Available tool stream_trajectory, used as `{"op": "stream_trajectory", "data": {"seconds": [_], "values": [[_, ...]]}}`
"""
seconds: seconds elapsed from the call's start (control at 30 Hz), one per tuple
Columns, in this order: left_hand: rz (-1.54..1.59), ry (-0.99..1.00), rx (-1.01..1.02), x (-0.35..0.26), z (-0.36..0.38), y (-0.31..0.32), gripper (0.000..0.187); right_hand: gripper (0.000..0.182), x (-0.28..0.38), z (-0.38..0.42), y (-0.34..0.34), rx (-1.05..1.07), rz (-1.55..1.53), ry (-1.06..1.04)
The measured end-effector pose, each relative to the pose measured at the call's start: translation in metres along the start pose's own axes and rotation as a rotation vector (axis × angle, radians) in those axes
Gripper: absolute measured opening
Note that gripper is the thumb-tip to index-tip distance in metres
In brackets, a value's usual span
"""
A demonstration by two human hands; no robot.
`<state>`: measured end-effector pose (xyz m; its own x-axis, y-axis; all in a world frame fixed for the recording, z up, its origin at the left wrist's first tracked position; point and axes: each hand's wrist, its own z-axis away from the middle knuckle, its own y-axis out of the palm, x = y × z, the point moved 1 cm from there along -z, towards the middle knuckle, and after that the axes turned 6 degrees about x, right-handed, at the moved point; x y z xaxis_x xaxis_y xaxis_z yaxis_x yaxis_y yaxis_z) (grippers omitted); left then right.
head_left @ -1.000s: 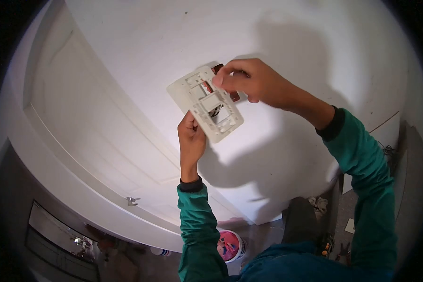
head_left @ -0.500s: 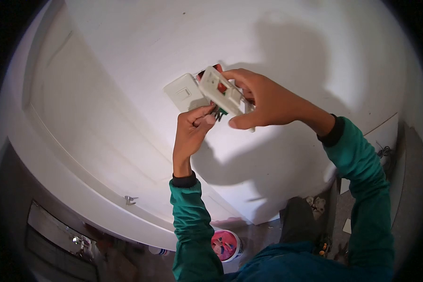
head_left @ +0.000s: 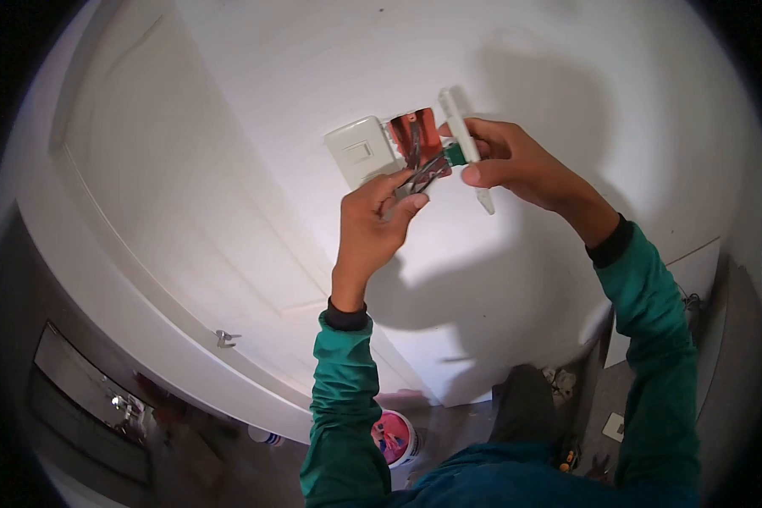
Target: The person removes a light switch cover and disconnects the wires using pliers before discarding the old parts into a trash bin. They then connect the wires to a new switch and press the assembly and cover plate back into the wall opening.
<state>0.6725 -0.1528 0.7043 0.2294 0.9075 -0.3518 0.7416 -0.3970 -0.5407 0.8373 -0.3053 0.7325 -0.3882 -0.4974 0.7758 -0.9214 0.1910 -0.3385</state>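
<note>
This looks like a room in a building being fitted out: an open red wall box (head_left: pixel 416 137) with loose wires (head_left: pixel 426 172) sits in a white wall (head_left: pixel 525 279) near a panelled door (head_left: pixel 220 212), and a bucket (head_left: pixel 395 438) stands on the floor.

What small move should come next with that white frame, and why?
Probably easing the dark wires back into the red box with the left hand: they stick out towards the green part behind the frame, which the right hand holds edge-on, away from the opening.
</note>
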Motion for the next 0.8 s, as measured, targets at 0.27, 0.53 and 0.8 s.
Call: {"op": "stream_trajectory", "data": {"seconds": [0.27,0.53,0.8], "values": [[-0.443,0.293,-0.190,0.007,0.002,0.012,0.029,0.092,0.012,0.009,-0.004,-0.097,0.264,-0.055],[-0.371,0.377,-0.346,0.018,-0.003,0.037,0.020,0.088,0.029,0.015,-0.021,-0.002,0.446,0.018],[-0.218,0.323,-0.497,0.023,-0.003,0.053,0.007,0.085,0.020,0.010,-0.005,-0.119,0.528,0.009]]}}
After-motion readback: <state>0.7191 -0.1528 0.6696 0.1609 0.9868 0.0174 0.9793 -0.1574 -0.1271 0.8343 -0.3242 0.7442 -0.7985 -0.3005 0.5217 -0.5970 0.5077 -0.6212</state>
